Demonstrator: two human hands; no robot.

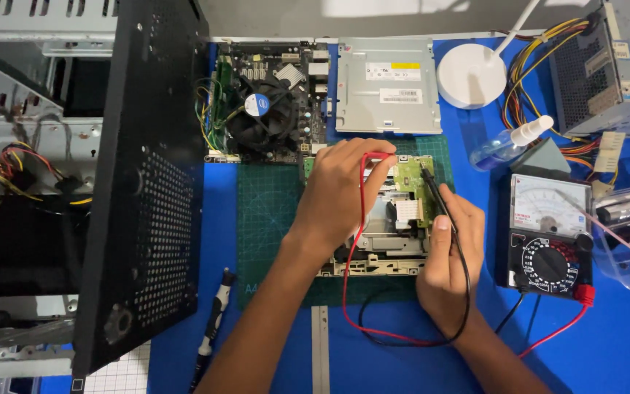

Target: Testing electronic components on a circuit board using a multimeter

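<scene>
Two light, stiff multimeter probes are pinched pen-like, red by the left hand [344, 191], black by the right hand [446, 255], against the fragile green circuit board [411, 188].

electronics repair workshop. blue surface [621, 343] crowded with opened computer parts: bare motherboard [267, 102] with cooler fan, metal optical drive [388, 86], power supply [607, 66] trailing coloured wires, black perforated case panel [144, 182]. green cutting mat [271, 219] as work pad. analog multimeter [550, 237] with red and black leads, screwdriver [214, 317], spray bottle [508, 142], white desk lamp [472, 73].
</scene>
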